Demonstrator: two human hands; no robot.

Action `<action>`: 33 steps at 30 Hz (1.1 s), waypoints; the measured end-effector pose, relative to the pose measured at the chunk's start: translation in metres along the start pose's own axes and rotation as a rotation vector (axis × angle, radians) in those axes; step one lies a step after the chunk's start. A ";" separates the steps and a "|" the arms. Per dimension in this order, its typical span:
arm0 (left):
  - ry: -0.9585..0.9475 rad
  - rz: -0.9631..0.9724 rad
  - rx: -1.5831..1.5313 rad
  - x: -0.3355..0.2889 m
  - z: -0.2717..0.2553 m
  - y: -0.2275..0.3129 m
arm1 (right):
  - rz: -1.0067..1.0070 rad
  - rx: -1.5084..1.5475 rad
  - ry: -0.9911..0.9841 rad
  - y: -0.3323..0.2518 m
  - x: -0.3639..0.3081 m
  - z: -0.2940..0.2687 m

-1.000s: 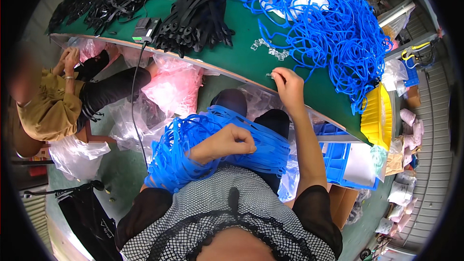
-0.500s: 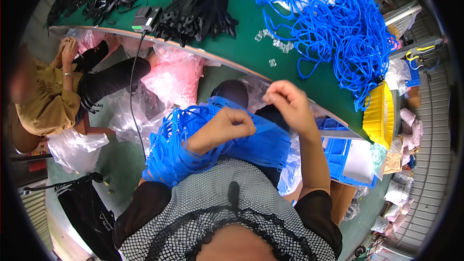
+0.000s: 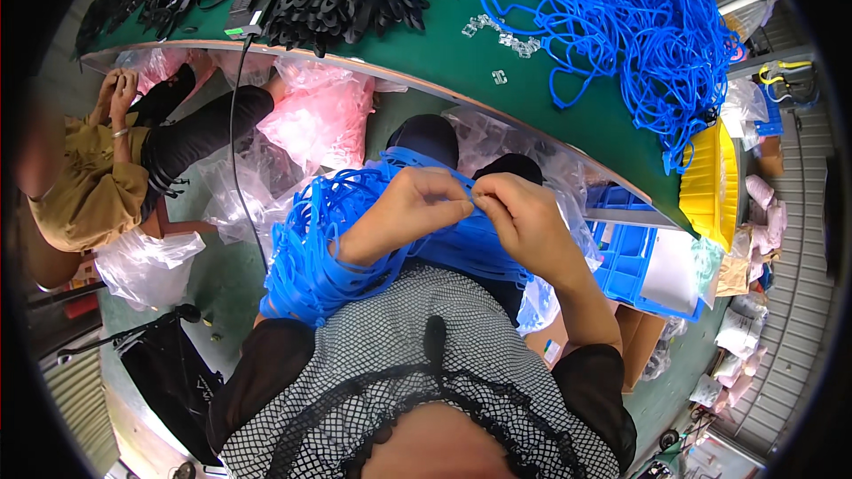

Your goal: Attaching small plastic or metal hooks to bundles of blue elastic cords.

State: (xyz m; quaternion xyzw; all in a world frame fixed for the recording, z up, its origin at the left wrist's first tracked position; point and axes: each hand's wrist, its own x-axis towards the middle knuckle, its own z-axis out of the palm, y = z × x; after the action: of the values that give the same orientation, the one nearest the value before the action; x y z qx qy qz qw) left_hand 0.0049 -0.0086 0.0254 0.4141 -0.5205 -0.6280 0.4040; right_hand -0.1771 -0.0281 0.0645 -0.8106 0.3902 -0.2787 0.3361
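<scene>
My left hand [image 3: 410, 211] and my right hand [image 3: 525, 217] meet fingertip to fingertip above my lap. Both are closed in a pinch, and whatever sits between the fingers is too small to make out. A thick bundle of looped blue plastic straps [image 3: 306, 244] hangs around my left forearm. More blue straps [image 3: 470, 244] lie flat across my lap under the hands. On the green table [image 3: 470, 75] ahead, small clear plastic clips [image 3: 515, 42] are scattered beside a big tangle of blue straps [image 3: 639, 44].
Black straps [image 3: 346, 0] are heaped on the table next to a small black device [image 3: 248, 13] with a hanging cable. Pink-filled plastic bags [image 3: 324, 115] lie underneath. At left sits another person [image 3: 89, 173]. A yellow bin [image 3: 708, 182] and blue trays [image 3: 626, 262] stand at right.
My right hand has come down and left to meet my left hand, which stays nearly in place. The view has tilted slightly, so the table sits higher.
</scene>
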 end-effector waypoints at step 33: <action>-0.195 -0.097 -0.341 0.001 -0.014 -0.016 | -0.304 0.078 -0.365 0.011 0.024 -0.015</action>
State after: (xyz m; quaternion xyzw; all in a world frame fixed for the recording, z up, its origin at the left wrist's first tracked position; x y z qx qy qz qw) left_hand 0.0164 -0.0121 0.0078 0.3015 -0.4226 -0.7630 0.3852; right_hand -0.1799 -0.0573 0.0703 -0.8834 0.1854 -0.1895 0.3864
